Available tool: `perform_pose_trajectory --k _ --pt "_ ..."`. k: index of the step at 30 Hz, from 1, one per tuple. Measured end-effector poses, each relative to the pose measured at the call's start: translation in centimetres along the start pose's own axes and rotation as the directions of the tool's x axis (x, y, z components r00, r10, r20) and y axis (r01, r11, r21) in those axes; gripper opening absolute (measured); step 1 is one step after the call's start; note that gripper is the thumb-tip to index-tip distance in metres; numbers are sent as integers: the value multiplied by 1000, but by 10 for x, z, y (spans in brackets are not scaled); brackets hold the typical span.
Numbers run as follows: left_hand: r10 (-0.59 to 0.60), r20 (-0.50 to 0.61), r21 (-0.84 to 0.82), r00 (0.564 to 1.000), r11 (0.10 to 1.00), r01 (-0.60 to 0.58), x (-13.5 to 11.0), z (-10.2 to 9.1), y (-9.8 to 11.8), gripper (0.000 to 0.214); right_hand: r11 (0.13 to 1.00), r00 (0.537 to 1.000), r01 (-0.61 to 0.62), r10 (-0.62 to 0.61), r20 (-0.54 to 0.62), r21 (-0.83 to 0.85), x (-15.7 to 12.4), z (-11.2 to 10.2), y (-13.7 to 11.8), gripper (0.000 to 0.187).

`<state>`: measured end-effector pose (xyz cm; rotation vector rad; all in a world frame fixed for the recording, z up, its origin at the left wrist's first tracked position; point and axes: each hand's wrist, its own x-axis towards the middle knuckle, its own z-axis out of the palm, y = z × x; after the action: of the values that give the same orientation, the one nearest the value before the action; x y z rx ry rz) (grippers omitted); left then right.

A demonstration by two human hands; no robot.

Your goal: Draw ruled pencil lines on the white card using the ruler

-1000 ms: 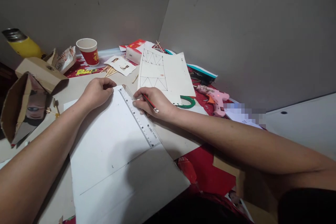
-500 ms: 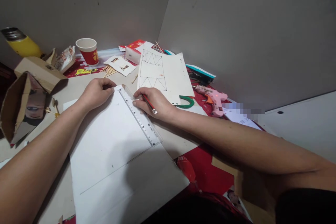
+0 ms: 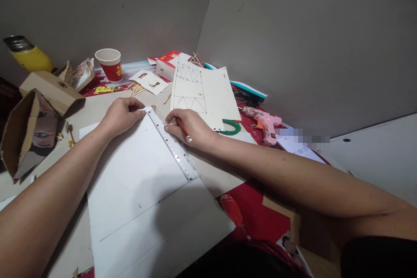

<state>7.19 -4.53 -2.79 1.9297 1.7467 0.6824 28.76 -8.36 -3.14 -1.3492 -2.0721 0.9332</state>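
Note:
A white sheet [image 3: 124, 173], thick like card, lies at an angle in front of me with a long pencil line drawn across it. Along its upper right edge rests a clear plastic ruler [image 3: 171, 147]. My left hand [image 3: 123, 115] is closed at the far corner of the sheet, thumb on top beside the ruler's far end; its other fingers are partly hidden. My right hand [image 3: 192, 128] grips a red and black pencil [image 3: 184, 129], its fingertips by the ruler's right edge. The pencil's tip is hidden behind the hand.
Behind stand a paper cup [image 3: 109, 69] and a drawn-on sheet [image 3: 211, 84] over green-handled scissors [image 3: 233, 127]. A pink glue gun [image 3: 267, 124] and a phone [image 3: 301, 147] lie right. Cardboard pieces [image 3: 48, 91] and a yellow bottle [image 3: 31, 56] are left. Wooden sticks [image 3: 138, 90] lie beyond.
My left thumb has shifted slightly right, closer to the ruler's far end. The pencil's back end has tipped a little to the left in my right hand. The ruler and sheet have stayed put.

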Motion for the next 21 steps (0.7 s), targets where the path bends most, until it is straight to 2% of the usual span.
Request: perform_pose_trajectory --k 16,21 --pt "-3 -1 -8 1000 1000 3 2 1 -2 29 999 1000 0 0 0 -37 1 -1 -2 8" --pt "-3 37 -21 999 1000 4 3 -1 -2 29 999 1000 -1 1 -4 -35 0 -1 -3 5"
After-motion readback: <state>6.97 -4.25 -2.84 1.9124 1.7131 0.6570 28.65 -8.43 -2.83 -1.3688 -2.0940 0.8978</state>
